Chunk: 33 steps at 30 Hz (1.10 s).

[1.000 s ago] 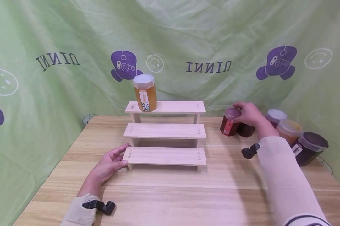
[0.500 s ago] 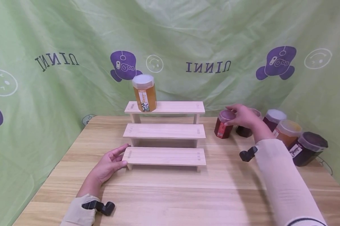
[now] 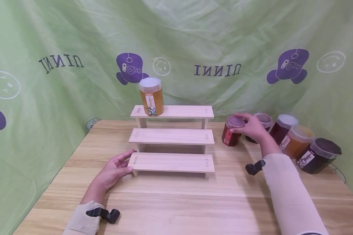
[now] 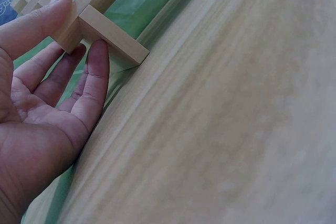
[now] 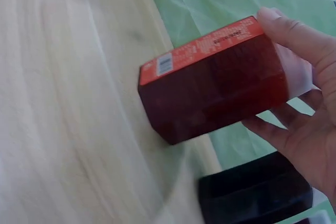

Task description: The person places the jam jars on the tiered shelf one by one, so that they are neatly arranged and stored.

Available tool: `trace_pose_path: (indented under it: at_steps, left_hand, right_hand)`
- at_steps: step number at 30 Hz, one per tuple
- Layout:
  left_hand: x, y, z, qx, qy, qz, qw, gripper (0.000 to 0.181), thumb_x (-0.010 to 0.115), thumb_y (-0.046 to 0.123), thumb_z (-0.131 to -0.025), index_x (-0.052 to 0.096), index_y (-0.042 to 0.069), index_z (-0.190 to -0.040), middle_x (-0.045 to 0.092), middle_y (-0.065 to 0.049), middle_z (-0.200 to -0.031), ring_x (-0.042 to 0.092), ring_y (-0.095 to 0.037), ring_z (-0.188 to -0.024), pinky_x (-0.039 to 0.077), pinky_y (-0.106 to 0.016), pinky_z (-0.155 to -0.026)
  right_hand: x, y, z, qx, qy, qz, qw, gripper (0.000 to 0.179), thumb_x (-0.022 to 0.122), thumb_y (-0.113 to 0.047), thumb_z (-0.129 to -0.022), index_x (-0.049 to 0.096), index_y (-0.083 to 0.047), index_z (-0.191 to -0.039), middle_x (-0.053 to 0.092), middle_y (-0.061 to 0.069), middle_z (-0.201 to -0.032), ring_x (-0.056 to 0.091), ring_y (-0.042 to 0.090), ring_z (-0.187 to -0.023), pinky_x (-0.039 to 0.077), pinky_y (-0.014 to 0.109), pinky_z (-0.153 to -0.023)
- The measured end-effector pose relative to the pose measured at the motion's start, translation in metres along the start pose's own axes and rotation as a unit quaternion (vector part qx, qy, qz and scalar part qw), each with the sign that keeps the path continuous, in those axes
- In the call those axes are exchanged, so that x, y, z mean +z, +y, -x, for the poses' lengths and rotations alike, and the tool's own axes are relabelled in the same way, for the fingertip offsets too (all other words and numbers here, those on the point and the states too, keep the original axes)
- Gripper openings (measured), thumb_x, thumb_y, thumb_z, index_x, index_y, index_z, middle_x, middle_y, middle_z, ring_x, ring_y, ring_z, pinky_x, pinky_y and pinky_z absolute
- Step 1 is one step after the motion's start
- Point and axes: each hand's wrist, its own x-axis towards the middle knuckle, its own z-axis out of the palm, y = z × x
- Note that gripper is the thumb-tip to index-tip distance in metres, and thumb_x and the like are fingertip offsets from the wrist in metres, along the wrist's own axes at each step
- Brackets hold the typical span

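My right hand [image 3: 253,129] grips a dark red octagonal jar [image 3: 231,137] near its translucent lid, thumb on the near side and fingers round the far side. In the right wrist view, a red label [image 5: 202,51] with a barcode faces up along the jar. At the lowest step's left end, my left hand [image 3: 113,172] holds the three-step wooden display stand [image 3: 172,163]. The left wrist view has the thumb [image 4: 55,11] on the board's edge and the fingers beside the leg [image 4: 113,35]. An amber jar [image 3: 152,99] with a white lid stands on the top step, left side.
Right of my right hand, several jars stand along the table's right side: a dark one [image 3: 263,119] partly behind the hand, a dark purple one [image 3: 279,132], an orange one [image 3: 295,145] and a nearly black one [image 3: 313,160]. A green printed curtain [image 3: 176,39] hangs behind the table [image 3: 170,205].
My right hand has carried the dark red jar a little left and nearer, away from the dark jar beside it. My left hand and the stand stay in place.
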Motion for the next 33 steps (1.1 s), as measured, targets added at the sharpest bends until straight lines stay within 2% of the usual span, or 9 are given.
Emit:
trace_pose_path:
  at_steps: [5,12,17,21,24,33]
  left_hand:
    - [0.001,0.000,-0.001,0.000,-0.001,0.002,1.0000,0.081,0.066,-0.011,-0.082,0.021,-0.008,-0.150,0.052,0.005,-0.133,0.060,-0.015,-0.113,0.053,-0.032,-0.092]
    - [0.002,0.000,-0.001,0.001,-0.003,0.001,1.0000,0.082,0.067,-0.010,-0.082,0.022,-0.008,-0.150,0.053,0.007,-0.132,0.060,-0.014,-0.113,0.053,-0.032,-0.092]
    - [0.002,0.000,0.000,-0.002,0.002,-0.001,1.0000,0.081,0.067,-0.010,-0.082,0.023,-0.007,-0.150,0.048,0.000,-0.139,0.060,-0.014,-0.113,0.053,-0.032,-0.092]
    - [0.002,0.001,0.001,-0.002,0.004,-0.003,1.0000,0.080,0.066,-0.010,-0.082,0.023,-0.006,-0.150,0.044,-0.005,-0.144,0.059,-0.014,-0.114,0.053,-0.032,-0.092]
    - [0.003,0.001,0.001,-0.001,0.003,-0.002,1.0000,0.080,0.067,-0.010,-0.082,0.024,-0.007,-0.150,0.044,-0.003,-0.143,0.059,-0.014,-0.114,0.053,-0.032,-0.092]
    - [0.002,0.001,0.001,0.000,0.004,-0.001,1.0000,0.080,0.066,-0.011,-0.082,0.023,-0.007,-0.150,0.048,-0.002,-0.140,0.060,-0.015,-0.113,0.053,-0.032,-0.092]
  right_hand:
    - [0.009,0.003,0.009,0.007,0.051,-0.038,0.9980,0.086,0.087,-0.030,-0.072,0.047,-0.001,-0.143,0.046,0.028,-0.136,0.049,0.040,-0.118,0.042,0.053,-0.099]
    - [0.018,0.004,0.022,0.011,0.113,-0.057,0.9919,0.083,0.089,-0.029,-0.070,0.052,-0.002,-0.139,0.051,0.024,-0.133,0.051,0.037,-0.115,0.045,0.050,-0.096]
    - [0.023,0.003,0.029,0.022,0.145,-0.068,0.9868,0.084,0.090,-0.031,-0.069,0.053,-0.002,-0.138,0.053,0.022,-0.133,0.052,0.035,-0.116,0.046,0.050,-0.097]
    - [0.026,0.000,0.034,0.040,0.158,-0.074,0.9838,0.085,0.090,-0.031,-0.068,0.052,-0.003,-0.139,0.053,0.022,-0.133,0.052,0.035,-0.118,0.046,0.050,-0.099]
    - [0.027,-0.005,0.038,0.049,0.163,-0.072,0.9827,0.084,0.090,-0.029,-0.069,0.052,-0.003,-0.139,0.052,0.022,-0.133,0.052,0.036,-0.118,0.046,0.050,-0.099]
    - [0.030,-0.013,0.046,0.033,0.169,-0.044,0.9840,0.078,0.090,-0.027,-0.068,0.056,-0.001,-0.135,0.054,0.022,-0.130,0.052,0.037,-0.117,0.046,0.052,-0.098]
